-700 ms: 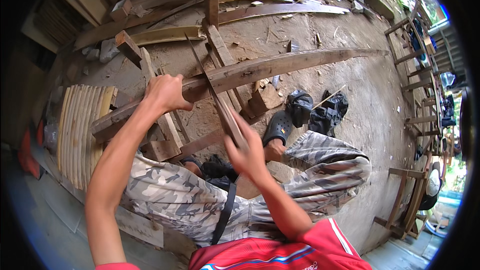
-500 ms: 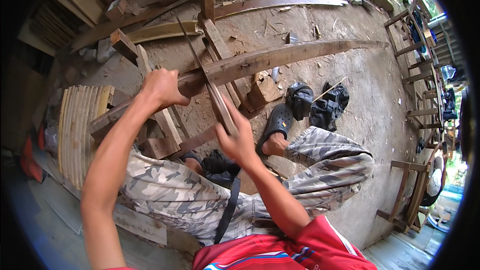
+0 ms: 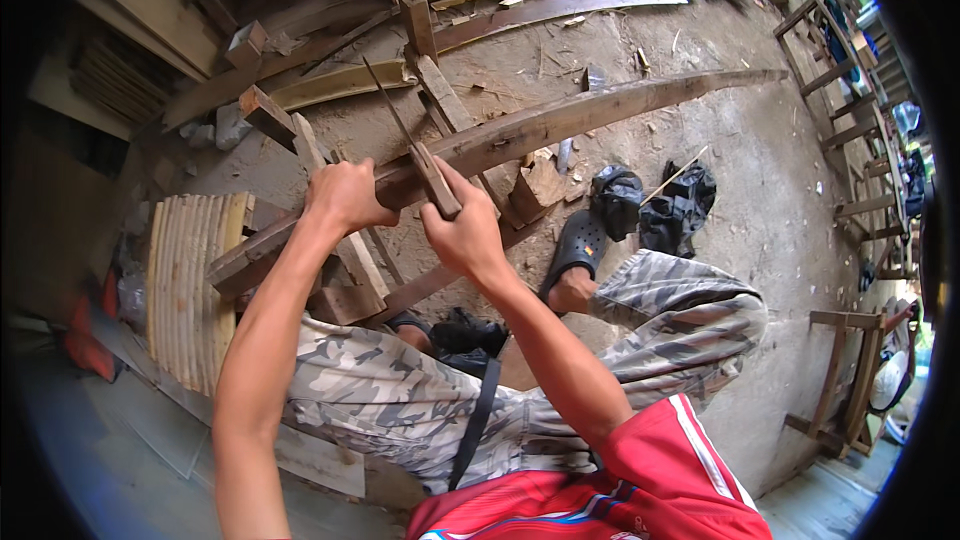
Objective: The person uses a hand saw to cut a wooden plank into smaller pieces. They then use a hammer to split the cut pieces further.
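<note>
A long wooden beam [image 3: 580,118] slants across in front of me, its near end low at the left, resting on wooden supports. My left hand [image 3: 345,196] is closed over the beam's left part, thumb toward the saw. My right hand [image 3: 466,232] is wrapped round the wooden handle of a handsaw [image 3: 432,183]. The narrow blade crosses the beam just right of my left hand, and its tip points away past the far side. How deep the blade sits in the wood cannot be made out.
Several pale slats [image 3: 195,280] are stacked at the left. A wooden block [image 3: 537,190] stands below the beam, near my dark clog [image 3: 578,252] and crumpled black plastic [image 3: 680,208]. Scrap boards [image 3: 560,15] lie at the back; wooden frames [image 3: 850,140] line the right side.
My right hand has pushed the saw away from me, so its handle now lies close against the beam. My left hand keeps its hold. The whole view has shifted slightly.
</note>
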Motion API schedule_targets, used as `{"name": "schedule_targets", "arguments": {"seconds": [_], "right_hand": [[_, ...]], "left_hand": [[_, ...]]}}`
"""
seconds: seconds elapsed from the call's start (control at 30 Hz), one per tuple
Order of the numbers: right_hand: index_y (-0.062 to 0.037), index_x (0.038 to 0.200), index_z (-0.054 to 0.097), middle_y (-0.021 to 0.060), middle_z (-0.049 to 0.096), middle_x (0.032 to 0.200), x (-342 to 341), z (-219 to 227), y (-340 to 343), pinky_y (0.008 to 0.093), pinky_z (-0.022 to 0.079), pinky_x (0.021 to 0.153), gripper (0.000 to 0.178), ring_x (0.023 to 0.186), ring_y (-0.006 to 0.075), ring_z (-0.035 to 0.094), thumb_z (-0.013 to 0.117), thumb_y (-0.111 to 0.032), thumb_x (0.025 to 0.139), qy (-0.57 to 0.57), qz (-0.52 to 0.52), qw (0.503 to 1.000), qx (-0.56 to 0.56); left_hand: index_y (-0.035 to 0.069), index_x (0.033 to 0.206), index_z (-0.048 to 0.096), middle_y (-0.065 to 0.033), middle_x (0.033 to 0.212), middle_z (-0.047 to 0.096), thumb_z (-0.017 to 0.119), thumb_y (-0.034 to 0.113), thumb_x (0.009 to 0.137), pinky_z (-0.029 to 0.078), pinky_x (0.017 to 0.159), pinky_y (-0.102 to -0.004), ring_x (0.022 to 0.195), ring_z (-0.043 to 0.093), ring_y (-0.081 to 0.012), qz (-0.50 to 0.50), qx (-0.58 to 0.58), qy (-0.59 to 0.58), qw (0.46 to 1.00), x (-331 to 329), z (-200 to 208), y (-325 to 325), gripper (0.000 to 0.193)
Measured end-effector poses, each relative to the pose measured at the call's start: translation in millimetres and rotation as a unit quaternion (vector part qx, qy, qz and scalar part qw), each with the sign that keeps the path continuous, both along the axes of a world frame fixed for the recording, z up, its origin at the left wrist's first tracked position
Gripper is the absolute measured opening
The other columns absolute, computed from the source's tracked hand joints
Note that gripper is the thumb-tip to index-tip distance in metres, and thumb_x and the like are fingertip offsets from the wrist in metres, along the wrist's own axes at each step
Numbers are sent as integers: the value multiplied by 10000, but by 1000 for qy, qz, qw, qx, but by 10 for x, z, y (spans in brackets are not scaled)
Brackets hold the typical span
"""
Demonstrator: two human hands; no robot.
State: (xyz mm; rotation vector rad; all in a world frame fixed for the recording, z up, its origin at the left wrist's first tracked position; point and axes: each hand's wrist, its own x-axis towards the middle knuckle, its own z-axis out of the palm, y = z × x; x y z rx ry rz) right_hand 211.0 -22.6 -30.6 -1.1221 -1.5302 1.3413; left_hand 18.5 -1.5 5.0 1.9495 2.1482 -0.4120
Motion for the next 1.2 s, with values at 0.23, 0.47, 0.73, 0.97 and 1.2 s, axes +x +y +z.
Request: {"name": "schedule_targets", "arguments": {"seconds": [0.23,0.47,0.73,0.97,1.2], "right_hand": [[-31,1550,406,232,699,1231,1198,-109,-1649,324,573,749,783,794,314,754,632,-4,800,-43,60,997,-3],[-30,1546,401,212,734,1049,1072,114,-1263,386,580,771,782,800,358,731,654,-39,806,-40,58,997,19],[-31,1512,430,316,688,963,270,-231,-458,479,559,760,730,787,485,672,673,-102,827,42,16,999,1],[-46,1588,322,242,724,923,1532,242,-1744,394,572,646,862,659,377,704,668,-19,800,-28,111,991,-75],[-9,1493,448,302,690,859,389,1,-369,468,557,713,693,725,484,671,662,-111,842,7,13,999,35]], "left_hand": [[-42,1099,730,-269,953,745,830,487,553,588,895,-414,922,743,-369,-6,-3,-40,999,-287,-172,38,766],[-25,1093,710,-255,980,745,813,497,566,578,878,-432,948,731,-375,-1,-22,-24,999,-257,-137,130,749],[-27,1117,713,-257,1003,743,826,495,532,571,892,-444,969,731,-369,14,-43,-49,998,-173,-59,184,793],[-43,1282,656,-292,1097,718,811,471,542,563,928,-432,1023,718,-380,-1,-35,-33,999,-362,-172,124,914],[-7,1195,694,-253,1014,743,809,495,549,569,902,-438,967,727,-379,7,-33,-7,999,-79,-53,160,827]]}}
